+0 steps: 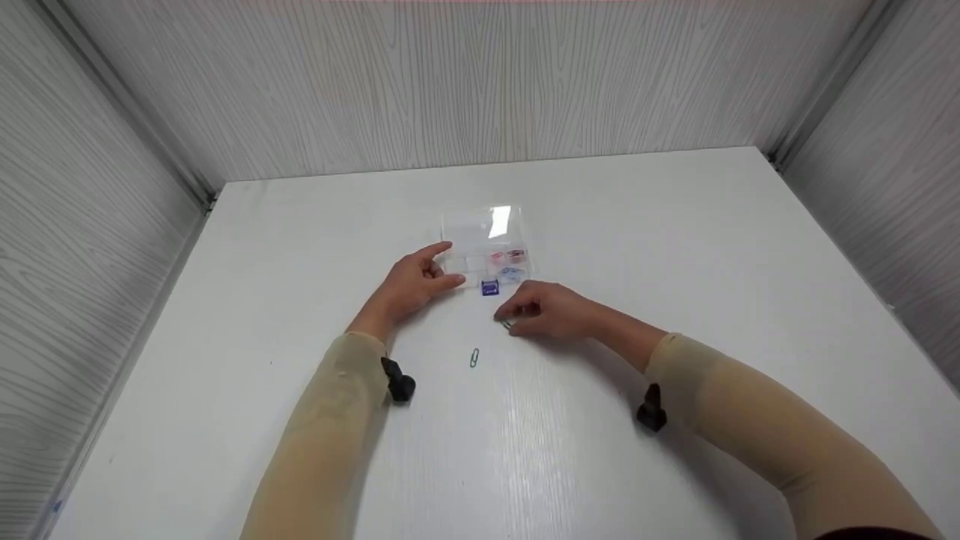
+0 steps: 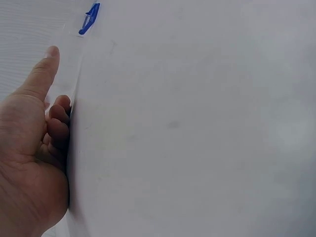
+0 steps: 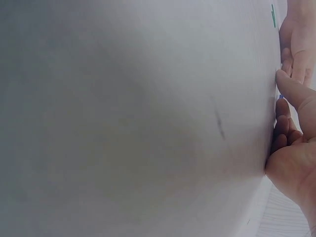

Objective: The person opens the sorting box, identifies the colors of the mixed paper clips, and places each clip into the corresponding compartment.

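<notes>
A clear plastic compartment box (image 1: 459, 264) lies on the table with its transparent lid (image 1: 469, 229) raised back. Small red and blue pieces (image 1: 512, 274) sit in its right compartments. At its front edge is a blue-purple clip-like piece (image 1: 490, 287), seen also as a blue piece (image 2: 90, 19) in the left wrist view. My left hand (image 1: 412, 283) rests at the box's left side, thumb and index finger extended, the other fingers bent. Just in front of the box, my right hand (image 1: 551, 311) pinches a green paper clip (image 1: 507, 325) at the tabletop. Its fingers partly hide that clip.
Another green paper clip (image 1: 474, 358) lies on the white table (image 1: 480, 450), nearer to me than both hands. Pale wood-grain panels (image 1: 480, 82) stand at the back and on both sides. A black wrist mount (image 1: 399, 382) projects from the left sleeve.
</notes>
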`<action>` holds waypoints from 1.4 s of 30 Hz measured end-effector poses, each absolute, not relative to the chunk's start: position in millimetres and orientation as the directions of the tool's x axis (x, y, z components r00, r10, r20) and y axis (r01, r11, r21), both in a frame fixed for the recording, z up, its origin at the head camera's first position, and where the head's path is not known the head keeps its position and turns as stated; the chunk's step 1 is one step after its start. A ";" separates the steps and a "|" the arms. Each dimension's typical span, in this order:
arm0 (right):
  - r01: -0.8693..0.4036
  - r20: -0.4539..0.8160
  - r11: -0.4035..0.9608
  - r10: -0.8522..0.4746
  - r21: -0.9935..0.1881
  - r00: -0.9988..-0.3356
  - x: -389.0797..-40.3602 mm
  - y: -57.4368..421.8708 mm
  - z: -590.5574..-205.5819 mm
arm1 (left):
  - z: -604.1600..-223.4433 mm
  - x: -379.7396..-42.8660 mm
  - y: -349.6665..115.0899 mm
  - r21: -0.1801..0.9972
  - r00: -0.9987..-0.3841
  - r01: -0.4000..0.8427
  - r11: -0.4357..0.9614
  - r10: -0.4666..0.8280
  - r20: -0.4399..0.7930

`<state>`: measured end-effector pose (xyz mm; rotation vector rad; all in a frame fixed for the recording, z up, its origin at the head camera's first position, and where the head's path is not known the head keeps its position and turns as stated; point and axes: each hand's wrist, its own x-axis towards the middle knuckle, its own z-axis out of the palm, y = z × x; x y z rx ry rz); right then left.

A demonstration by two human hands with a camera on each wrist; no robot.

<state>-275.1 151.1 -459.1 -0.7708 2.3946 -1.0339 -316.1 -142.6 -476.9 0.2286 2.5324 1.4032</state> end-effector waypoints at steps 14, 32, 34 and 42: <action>-0.344 -0.132 0.558 -0.644 -0.755 -0.754 -275.3 152.2 -461.7 | -475.9 -316.3 -142.7 0.853 -0.959 0.056 0.519 0.264 -0.098; -0.264 -0.169 0.561 -0.603 -0.785 -0.779 -276.3 152.4 -463.6 | -477.0 -314.5 -142.2 0.849 -0.960 0.045 0.527 0.258 -0.110; -0.257 -0.168 0.558 -0.598 -0.789 -0.783 -276.8 152.6 -464.0 | -477.0 -314.2 -141.8 0.850 -0.961 0.043 0.526 0.254 -0.108; -0.255 -0.158 0.548 -0.597 -0.797 -0.787 -275.0 152.6 -460.0 | -476.5 -314.0 -141.0 0.854 -0.963 0.039 0.519 0.249 -0.108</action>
